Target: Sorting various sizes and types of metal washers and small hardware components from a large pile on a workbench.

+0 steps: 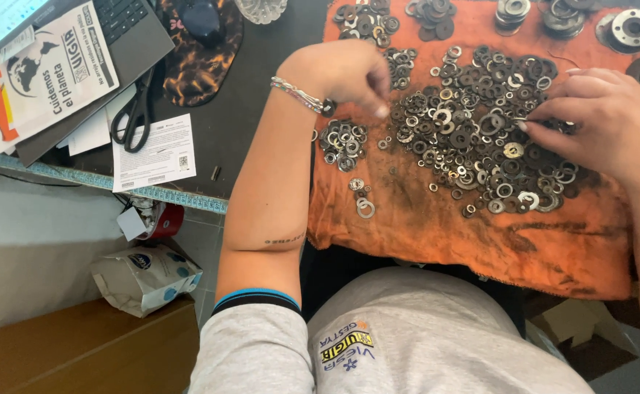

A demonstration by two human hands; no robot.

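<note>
A large heap of metal washers (480, 124) lies spread on an orange, grease-stained cloth (480, 233). My left hand (345, 73), with a beaded bracelet at the wrist, hovers over the heap's left edge with fingers curled down; whether a washer is pinched in them is hidden. Below it sits a small sorted pile of washers (343, 142), with a few loose washers (363, 204) nearer me. My right hand (608, 117) rests on the heap's right side, fingertips pressed among the washers.
More sorted piles (367, 20) and larger rings and flanges (630, 29) line the cloth's far edge. On the dark desk to the left lie scissors (136, 113), papers (155, 153), a laptop (126, 25) and a mouse (199, 18). A crumpled bag (144, 276) sits on the floor.
</note>
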